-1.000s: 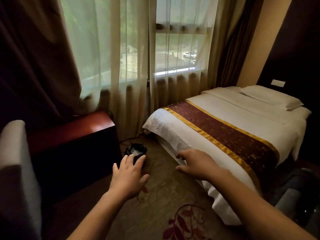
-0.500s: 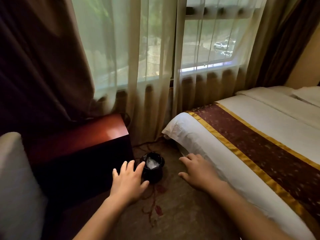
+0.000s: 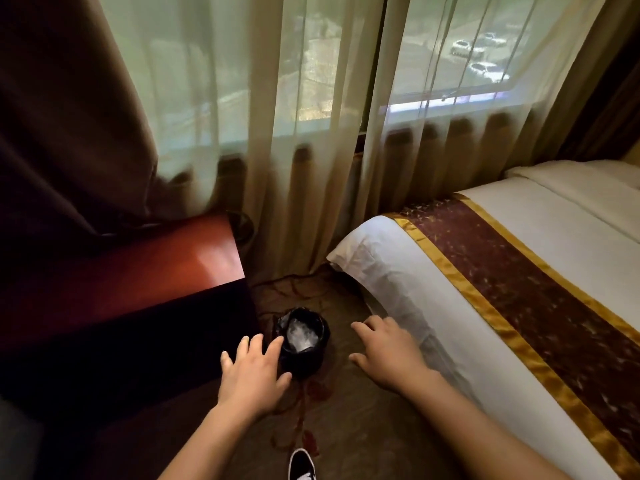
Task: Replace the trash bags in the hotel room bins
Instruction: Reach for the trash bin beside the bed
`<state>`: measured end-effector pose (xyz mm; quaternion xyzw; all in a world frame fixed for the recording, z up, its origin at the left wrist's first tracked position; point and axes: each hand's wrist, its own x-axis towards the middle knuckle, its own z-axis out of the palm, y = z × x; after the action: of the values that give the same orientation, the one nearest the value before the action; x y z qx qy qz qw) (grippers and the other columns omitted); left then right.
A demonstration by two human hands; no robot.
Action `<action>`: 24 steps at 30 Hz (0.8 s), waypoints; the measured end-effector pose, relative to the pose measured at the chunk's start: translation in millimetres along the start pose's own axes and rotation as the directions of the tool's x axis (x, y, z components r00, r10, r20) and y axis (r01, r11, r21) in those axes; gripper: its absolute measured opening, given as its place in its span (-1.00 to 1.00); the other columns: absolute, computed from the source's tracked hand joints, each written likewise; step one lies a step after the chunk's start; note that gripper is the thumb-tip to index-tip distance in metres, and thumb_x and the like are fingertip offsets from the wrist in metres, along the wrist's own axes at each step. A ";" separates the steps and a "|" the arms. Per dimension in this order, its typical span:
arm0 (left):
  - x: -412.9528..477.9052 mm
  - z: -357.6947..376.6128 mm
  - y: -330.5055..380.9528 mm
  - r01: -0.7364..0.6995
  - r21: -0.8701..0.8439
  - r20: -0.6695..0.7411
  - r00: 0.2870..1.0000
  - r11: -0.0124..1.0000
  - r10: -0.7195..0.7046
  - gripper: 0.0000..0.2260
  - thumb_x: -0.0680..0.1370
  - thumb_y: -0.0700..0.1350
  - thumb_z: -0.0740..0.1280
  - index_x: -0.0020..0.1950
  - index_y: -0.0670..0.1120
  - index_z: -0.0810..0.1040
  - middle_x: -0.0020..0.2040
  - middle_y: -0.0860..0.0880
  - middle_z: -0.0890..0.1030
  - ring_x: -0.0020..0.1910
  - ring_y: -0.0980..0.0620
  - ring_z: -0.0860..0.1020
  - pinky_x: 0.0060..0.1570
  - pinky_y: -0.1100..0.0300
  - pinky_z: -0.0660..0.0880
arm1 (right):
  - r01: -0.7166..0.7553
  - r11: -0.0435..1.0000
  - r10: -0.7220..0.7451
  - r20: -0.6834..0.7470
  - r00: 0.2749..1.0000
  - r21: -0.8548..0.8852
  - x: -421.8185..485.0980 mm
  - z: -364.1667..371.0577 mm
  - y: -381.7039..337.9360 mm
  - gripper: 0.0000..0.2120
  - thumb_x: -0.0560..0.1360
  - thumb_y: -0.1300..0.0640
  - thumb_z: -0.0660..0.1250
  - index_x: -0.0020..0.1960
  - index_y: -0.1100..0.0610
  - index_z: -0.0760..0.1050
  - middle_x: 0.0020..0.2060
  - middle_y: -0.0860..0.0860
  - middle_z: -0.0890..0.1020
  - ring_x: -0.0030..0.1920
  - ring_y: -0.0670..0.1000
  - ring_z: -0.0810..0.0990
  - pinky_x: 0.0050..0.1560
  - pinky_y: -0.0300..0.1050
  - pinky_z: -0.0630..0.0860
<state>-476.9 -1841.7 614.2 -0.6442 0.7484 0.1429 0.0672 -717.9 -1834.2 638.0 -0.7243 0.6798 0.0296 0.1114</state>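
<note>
Both empty, fingers spread wide: left hand, right hand | I've closed in, bin now just beside left hand | old black bag still fitted, pull next.

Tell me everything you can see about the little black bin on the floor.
The bin is small, round and black, lined with a black bag gathered over its rim. It stands upright on the carpet between the cabinet and the bed corner. Something pale and crumpled lies inside. Fingertips of the left hand overlap its near side; contact is unclear. The right hand is apart.
</note>
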 end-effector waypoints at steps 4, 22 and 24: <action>76.7 6.2 -4.0 -0.002 -0.021 0.060 0.998 1.000 0.003 -0.37 0.57 0.24 0.17 0.58 0.13 0.04 0.58 -0.07 0.11 0.57 -0.14 0.01 0.47 -0.27 0.07 | -0.011 1.000 0.012 0.046 0.999 -0.017 73.1 8.0 6.5 -0.41 0.55 -0.22 0.24 0.51 -0.07 0.21 0.43 0.03 0.36 0.39 0.15 0.33 0.29 0.07 0.43; 293.9 132.9 3.2 0.313 -0.113 0.272 0.923 0.943 -0.273 -0.42 0.60 0.17 0.17 0.57 0.08 0.09 0.54 -0.07 0.20 0.55 -0.11 0.11 0.47 -0.24 0.14 | 0.173 0.984 -0.176 0.288 0.941 0.037 343.6 147.9 85.0 -0.40 0.54 -0.22 0.25 0.51 -0.05 0.23 0.44 0.07 0.36 0.40 0.19 0.33 0.32 0.10 0.40; 316.2 162.0 4.3 0.364 -0.104 0.270 0.906 0.926 -0.326 -0.43 0.60 0.17 0.17 0.57 0.08 0.09 0.54 -0.07 0.20 0.54 -0.10 0.12 0.47 -0.23 0.14 | 0.216 0.975 -0.220 0.314 0.924 0.047 375.0 181.8 94.6 -0.40 0.54 -0.21 0.25 0.51 -0.04 0.24 0.43 0.08 0.36 0.39 0.20 0.34 0.30 0.11 0.41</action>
<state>-545.5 -2091.3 370.8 -0.7470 0.5948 0.2644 0.1352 -764.1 -2169.2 376.6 -0.7804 0.5685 0.1291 0.2260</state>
